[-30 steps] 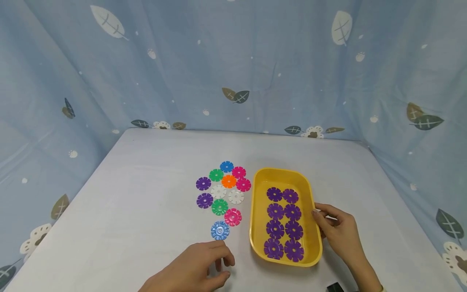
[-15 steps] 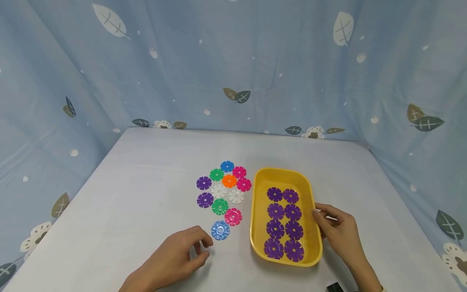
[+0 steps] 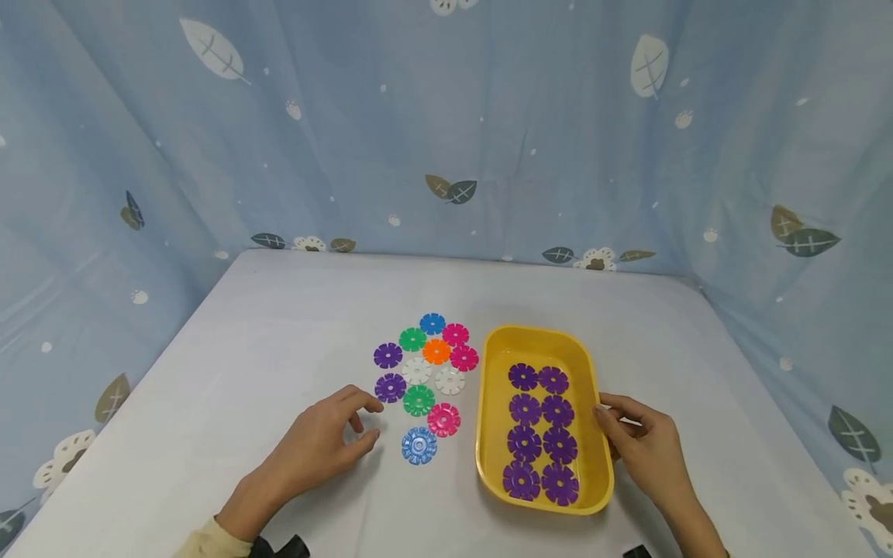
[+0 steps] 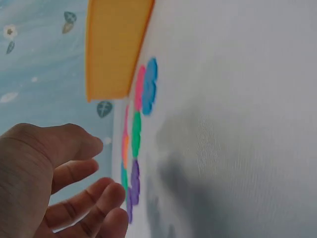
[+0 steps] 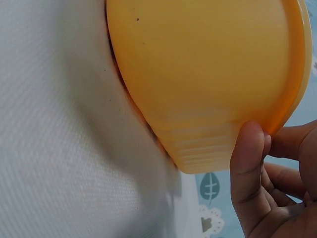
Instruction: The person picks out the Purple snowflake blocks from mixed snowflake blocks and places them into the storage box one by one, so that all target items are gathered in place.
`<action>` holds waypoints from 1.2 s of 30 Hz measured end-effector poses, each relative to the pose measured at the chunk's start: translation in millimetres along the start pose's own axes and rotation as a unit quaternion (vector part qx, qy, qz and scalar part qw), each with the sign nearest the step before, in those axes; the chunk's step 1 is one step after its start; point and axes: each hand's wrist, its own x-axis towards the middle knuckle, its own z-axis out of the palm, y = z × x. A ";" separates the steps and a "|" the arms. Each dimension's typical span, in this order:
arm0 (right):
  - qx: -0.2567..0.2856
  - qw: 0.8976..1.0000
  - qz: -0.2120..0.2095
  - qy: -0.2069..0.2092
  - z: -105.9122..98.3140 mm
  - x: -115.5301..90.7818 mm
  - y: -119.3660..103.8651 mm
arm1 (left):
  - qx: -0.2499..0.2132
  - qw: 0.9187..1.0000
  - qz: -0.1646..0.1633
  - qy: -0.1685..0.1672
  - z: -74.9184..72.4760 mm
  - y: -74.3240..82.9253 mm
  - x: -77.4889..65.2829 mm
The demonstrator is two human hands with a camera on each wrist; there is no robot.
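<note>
My left hand (image 3: 322, 435) hovers over the table just left of the loose notched plastic discs, its fingers loosely bent around nothing. Nearest to it are a purple disc (image 3: 390, 388) and a clear blue disc (image 3: 419, 446). In the left wrist view the thumb and fingers (image 4: 74, 213) are apart, with the discs beyond them. My right hand (image 3: 645, 446) pinches the right rim of a yellow tray (image 3: 486, 434). The right wrist view has the thumb and a finger at the rim of that tray (image 5: 198, 74). Inside it, purple discs (image 3: 525, 443) lie in two columns.
Green, white, pink, orange and blue discs lie close together left of the tray, among them an orange disc (image 3: 436, 352) and a white disc (image 3: 449, 380). A white cloth covers the table (image 3: 279, 333). A blue patterned curtain (image 3: 335, 139) hangs behind and at both sides.
My left hand has moved left and away from me, from in front of the clear blue disc to beside the purple disc. My right hand and the tray stay in place.
</note>
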 end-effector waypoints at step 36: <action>-0.002 1.000 0.004 0.009 1.8 -0.9 -2.0 | 0.060 0.996 -0.024 -0.060 15.6 -23.8 61.3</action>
